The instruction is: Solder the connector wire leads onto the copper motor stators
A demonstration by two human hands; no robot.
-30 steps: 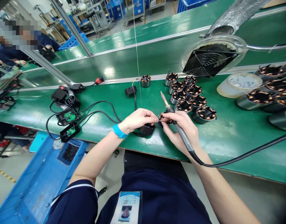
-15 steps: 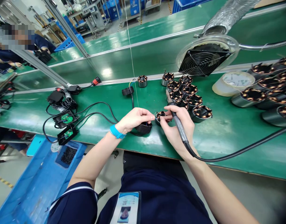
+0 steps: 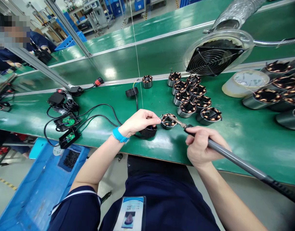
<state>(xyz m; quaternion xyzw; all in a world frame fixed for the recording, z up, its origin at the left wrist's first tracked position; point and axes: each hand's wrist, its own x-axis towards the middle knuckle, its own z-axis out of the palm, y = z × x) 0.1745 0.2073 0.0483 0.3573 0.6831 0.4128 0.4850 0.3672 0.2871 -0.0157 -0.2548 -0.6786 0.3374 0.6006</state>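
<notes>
My right hand (image 3: pixel 206 146) is closed around a soldering iron (image 3: pixel 224 152), whose metal tip points left and reaches the near motor stator (image 3: pixel 168 122), a steel ring with copper windings. Whether the tip touches the stator I cannot tell. At that stator's left edge my left hand (image 3: pixel 144 121) pinches thumb and forefinger together on thin wire ends, which are mostly hidden by the fingertips. Just under the left hand sits a round black cap (image 3: pixel 148 131) with a black cable. A thin strand (image 3: pixel 137 57) hangs down from above, behind the left hand.
Several more stators (image 3: pixel 202 102) stand to the right, beside a tape roll (image 3: pixel 248 82). A fume extractor fan (image 3: pixel 207 61) is above them. Opened black boxes with green circuit boards (image 3: pixel 68 121) and cables lie left. A co-worker's arm (image 3: pixel 12 64) shows at upper left.
My right hand has drawn back to the right, away from the stator, and turned the soldering iron so its tip now points at the stator. My left hand stays nearly in place.
</notes>
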